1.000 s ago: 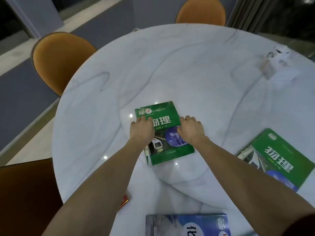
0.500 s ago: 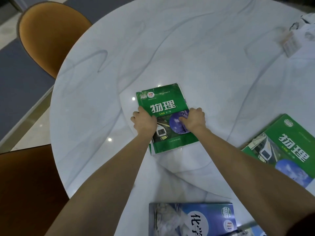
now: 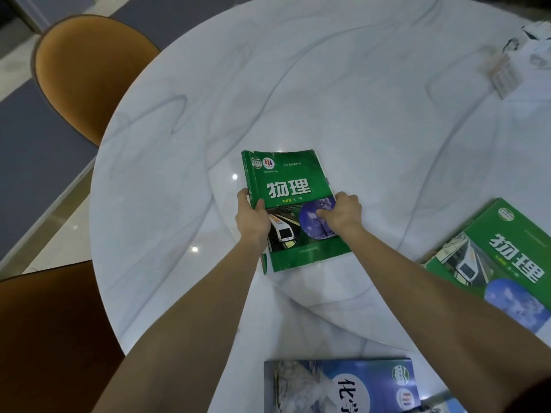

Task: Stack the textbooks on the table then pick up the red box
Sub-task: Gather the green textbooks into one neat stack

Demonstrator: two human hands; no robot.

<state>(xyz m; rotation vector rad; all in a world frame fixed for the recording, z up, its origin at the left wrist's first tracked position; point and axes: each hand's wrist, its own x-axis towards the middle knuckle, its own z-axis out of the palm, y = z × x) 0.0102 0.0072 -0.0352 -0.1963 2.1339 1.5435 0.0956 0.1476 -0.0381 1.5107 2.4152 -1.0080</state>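
1. A round white marble table (image 3: 343,84) with grey veining carries everything.
2. A green textbook (image 3: 290,186) lies near the middle, cover up, on top of another book whose edge shows at its left.
3. A second green textbook (image 3: 507,263) lies at the right edge of view.
4. A blue textbook (image 3: 343,386) lies at the near edge.
5. A small pale box (image 3: 504,74) and blurred white items sit at the far right.

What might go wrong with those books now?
1. The green stack held by the left hand and right hand looks uneven: a lower book peeks out at its left edge, so it might slide apart if lifted.
2. The blue book lies near the table's close edge, where a forearm might knock it off.
3. The red box is not in view, so finding it may take a look around.
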